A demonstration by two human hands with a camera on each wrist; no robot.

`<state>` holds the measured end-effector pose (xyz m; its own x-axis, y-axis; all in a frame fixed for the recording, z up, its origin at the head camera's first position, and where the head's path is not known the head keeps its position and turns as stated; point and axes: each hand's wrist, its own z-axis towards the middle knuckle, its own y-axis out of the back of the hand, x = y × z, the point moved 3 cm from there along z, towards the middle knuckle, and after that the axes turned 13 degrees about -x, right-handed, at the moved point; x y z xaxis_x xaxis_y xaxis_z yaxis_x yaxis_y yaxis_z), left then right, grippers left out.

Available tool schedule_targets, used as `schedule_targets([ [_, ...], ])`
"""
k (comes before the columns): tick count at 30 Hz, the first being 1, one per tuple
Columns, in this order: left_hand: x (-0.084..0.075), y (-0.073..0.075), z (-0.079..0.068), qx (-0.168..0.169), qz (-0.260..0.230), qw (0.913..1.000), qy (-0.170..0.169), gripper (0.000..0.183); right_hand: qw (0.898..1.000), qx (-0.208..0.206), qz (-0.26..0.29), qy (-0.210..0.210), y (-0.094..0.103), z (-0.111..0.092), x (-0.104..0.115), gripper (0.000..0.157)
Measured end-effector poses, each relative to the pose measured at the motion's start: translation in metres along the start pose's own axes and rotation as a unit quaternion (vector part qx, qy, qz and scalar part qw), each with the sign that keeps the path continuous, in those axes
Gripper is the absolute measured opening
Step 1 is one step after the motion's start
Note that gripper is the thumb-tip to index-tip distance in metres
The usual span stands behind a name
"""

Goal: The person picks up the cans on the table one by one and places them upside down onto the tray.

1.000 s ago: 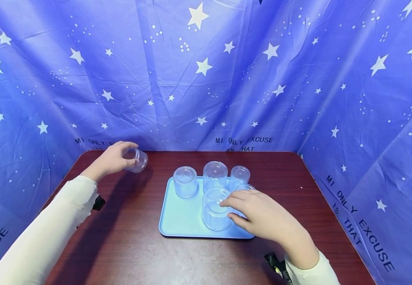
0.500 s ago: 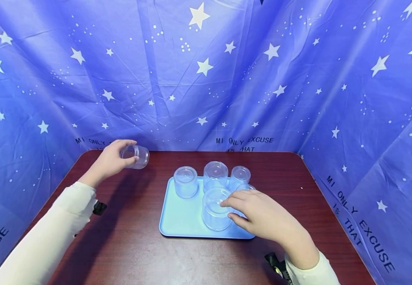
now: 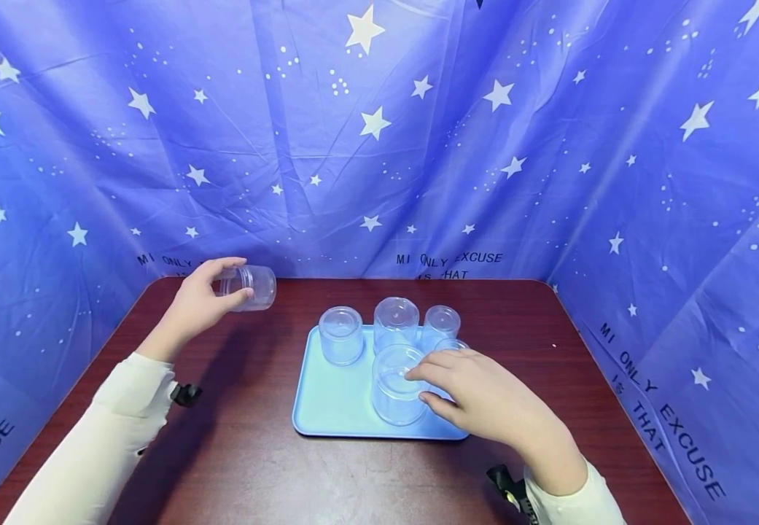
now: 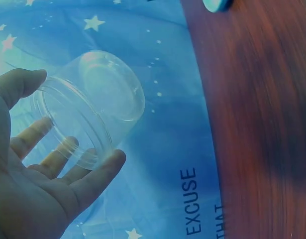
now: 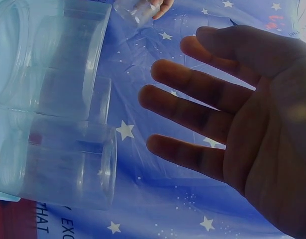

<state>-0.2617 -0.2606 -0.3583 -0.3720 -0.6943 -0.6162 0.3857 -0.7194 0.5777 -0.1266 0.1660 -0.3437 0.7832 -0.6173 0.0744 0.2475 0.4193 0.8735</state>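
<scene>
My left hand (image 3: 192, 310) holds a clear plastic jar (image 3: 262, 288) above the table's far left part. In the left wrist view the jar (image 4: 113, 89) lies tilted, its threaded rim between thumb and fingers and its base facing away from the palm. Over the right side of a light blue tray (image 3: 329, 412) hovers my right hand (image 3: 493, 397), fingers loosely bent. The right wrist view shows that hand (image 5: 257, 134) apart from the jars and holding nothing. Nearest to it is a wide clear jar (image 3: 395, 401), base up. Another jar (image 3: 453, 345) is partly hidden behind the hand.
Toward the tray's back edge stand more upturned clear jars: one at left (image 3: 342, 339), a taller one in the middle (image 3: 396, 321) and a narrow one at right (image 3: 443, 321). A dark red wooden table (image 3: 248, 452) carries the tray. Blue star-printed curtain (image 3: 327, 146) encloses the table.
My left hand has tipped the jar further onto its side and raised it slightly, the forearm swinging a little to the right. My right hand and the jars on the tray have stayed put.
</scene>
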Motion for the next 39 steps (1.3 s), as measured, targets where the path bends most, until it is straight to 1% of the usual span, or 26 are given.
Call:
schedule_targets([
  [4, -0.005, 0.001, -0.004, -0.013, -0.013, 0.9998, 0.0, 0.056, 1.0, 0.0, 0.001, 0.001, 0.0, 0.001, 0.0, 0.028],
  [12, -0.011, -0.006, -0.013, -0.026, -0.029, 0.9992, -0.006, 0.057, 1.0, 0.002, -0.001, 0.002, -0.001, 0.001, 0.001, 0.028],
  [16, -0.017, -0.005, -0.016, -0.036, -0.036, 0.9987, -0.005, 0.057, 1.0, 0.002, 0.0, 0.002, 0.0, 0.001, 0.001, 0.028],
  [19, -0.023, -0.004, -0.019, -0.041, -0.055, 0.9976, -0.003, 0.057, 1.0, 0.001, 0.0, 0.002, 0.0, 0.001, 0.001, 0.028],
  [22, -0.028, -0.001, -0.022, -0.049, -0.095, 0.9943, 0.006, 0.058, 1.0, 0.003, 0.0, 0.004, 0.001, 0.001, 0.001, 0.028],
  [25, -0.031, 0.001, -0.026, -0.057, -0.135, 0.9891, 0.017, 0.059, 1.0, 0.004, 0.001, 0.005, 0.001, 0.002, 0.001, 0.028],
  [33, -0.033, 0.0, -0.036, -0.057, -0.185, 0.9808, 0.023, 0.059, 1.0, -0.001, 0.002, 0.007, 0.0, 0.001, 0.0, 0.027],
  [39, -0.034, -0.002, -0.04, -0.067, -0.214, 0.9743, 0.023, 0.058, 1.0, -0.005, 0.003, 0.01, 0.0, 0.001, 0.0, 0.027],
])
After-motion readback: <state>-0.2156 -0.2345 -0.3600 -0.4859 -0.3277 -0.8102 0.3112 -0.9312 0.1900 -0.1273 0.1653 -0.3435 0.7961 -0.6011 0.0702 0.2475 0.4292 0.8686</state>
